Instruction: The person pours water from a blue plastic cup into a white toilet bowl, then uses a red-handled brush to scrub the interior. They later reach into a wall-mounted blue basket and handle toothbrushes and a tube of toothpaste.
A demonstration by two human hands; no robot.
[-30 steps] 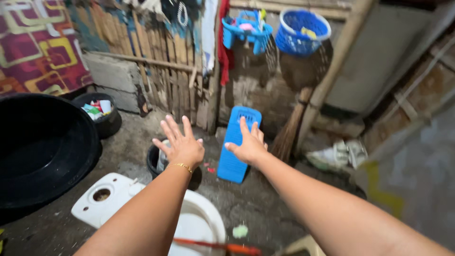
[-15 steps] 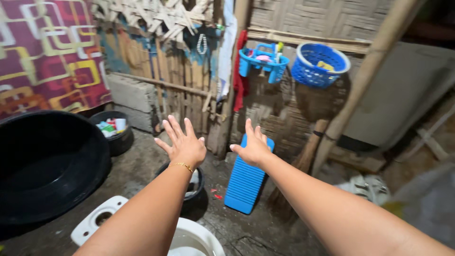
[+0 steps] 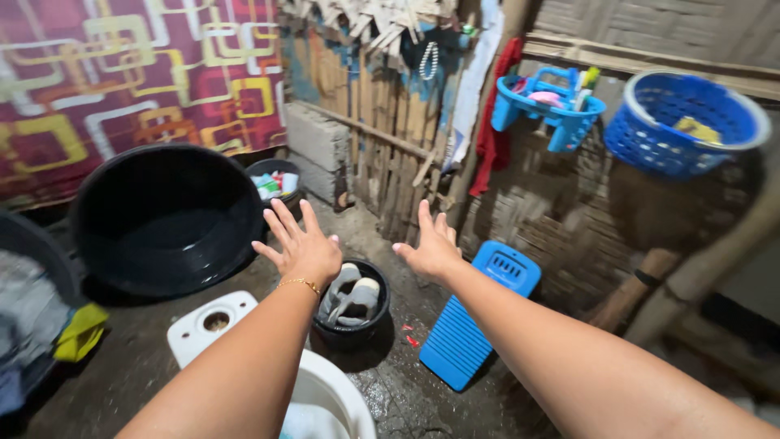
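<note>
a rustic home washroom: white toilet (image 3: 325, 398), black basins (image 3: 166, 219), blue washboard (image 3: 479, 317), bamboo walls (image 3: 382, 122)

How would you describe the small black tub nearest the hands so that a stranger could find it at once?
Start at the white toilet bowl at the bottom edge. Just beyond it, below the open left hand, stands the small black tub. Unlike the large black basin, it holds grey slippers.
</note>
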